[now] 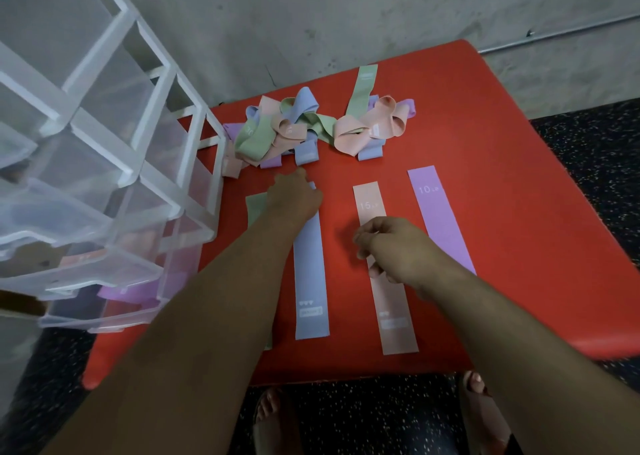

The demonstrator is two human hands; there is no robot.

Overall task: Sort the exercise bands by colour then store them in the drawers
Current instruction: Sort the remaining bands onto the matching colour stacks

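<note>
Left hand (294, 196) rested on far end of blue band (310, 274), grip unclear. Right hand (391, 250) hung loosely curled, empty, above pink band (398, 316). Tangled piles (287, 129) lay just beyond. A tug there risked dragging mixed colours across the sorted strips.

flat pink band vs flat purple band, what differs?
Print: the pink band reads 15 LB, the purple band 10 LB. The pink one's near end shows, with a label patch. The purple one's is hidden by the right arm. The right hand is over pink's middle, not purple. Both lie flat, straight, side by side.
</note>
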